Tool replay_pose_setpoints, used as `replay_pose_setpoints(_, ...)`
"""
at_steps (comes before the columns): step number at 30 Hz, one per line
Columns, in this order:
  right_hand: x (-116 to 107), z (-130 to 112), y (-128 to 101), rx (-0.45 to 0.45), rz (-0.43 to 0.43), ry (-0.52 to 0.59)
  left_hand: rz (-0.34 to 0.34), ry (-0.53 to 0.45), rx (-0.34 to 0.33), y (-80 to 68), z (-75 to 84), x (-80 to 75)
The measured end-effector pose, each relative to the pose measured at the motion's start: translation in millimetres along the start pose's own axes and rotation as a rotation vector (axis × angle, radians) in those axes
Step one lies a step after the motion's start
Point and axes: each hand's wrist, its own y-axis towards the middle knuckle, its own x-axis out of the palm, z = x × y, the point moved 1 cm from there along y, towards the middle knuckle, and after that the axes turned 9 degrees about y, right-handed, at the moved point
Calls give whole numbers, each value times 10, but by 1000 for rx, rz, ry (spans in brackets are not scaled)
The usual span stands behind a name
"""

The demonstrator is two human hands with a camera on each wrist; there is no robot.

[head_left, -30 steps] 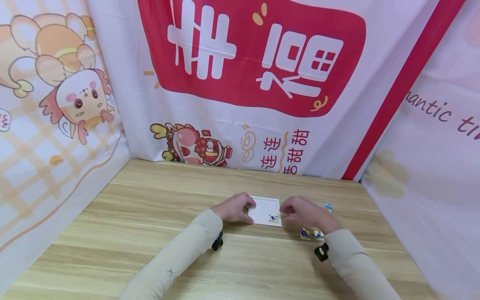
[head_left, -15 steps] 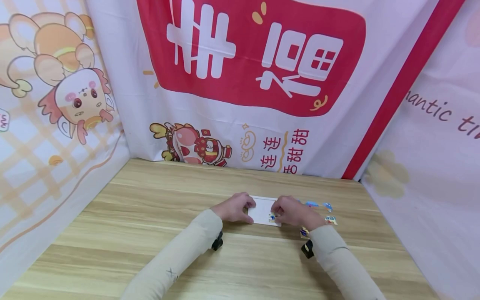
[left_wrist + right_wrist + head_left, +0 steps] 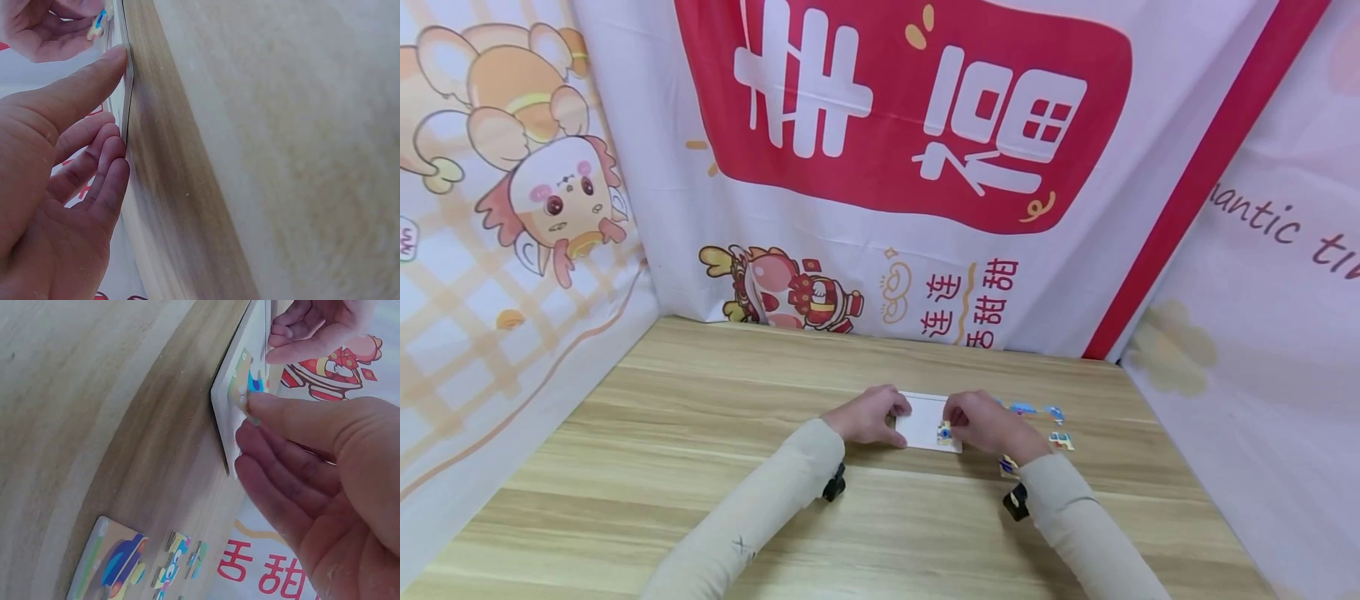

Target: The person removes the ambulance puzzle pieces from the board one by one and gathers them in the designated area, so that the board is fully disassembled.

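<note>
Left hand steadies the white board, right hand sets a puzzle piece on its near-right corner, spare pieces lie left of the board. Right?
Not quite: the spare pieces lie to the right of the board, not the left, as the head view shows. The rest holds: the left hand steadies the board's left edge, and the right hand presses a puzzle piece onto its near-right corner.

The head view looks forward and down across the wooden table (image 3: 700,467) from some way back. Both wrist views sit very close (nearly at table level), each facing the white board (image 3: 925,417) all three share.
</note>
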Motion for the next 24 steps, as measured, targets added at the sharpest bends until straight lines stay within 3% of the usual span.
replay_pose_setpoints(6, -74, 53, -44, -31, 66, 113, -5, 1, -10, 15, -20, 18)
replay_pose_setpoints(12, -236, 127, -213, 3, 57, 196, -4, 17, -10, 11, -37, 29)
replay_pose_setpoints(19, -407, 379, -589, 100, 88, 182, -2, 16, 2, 10, -37, 34)
replay_pose_setpoints(24, -503, 651, -933, 92, 116, 197, -4, 19, -1, 8, -27, 22)
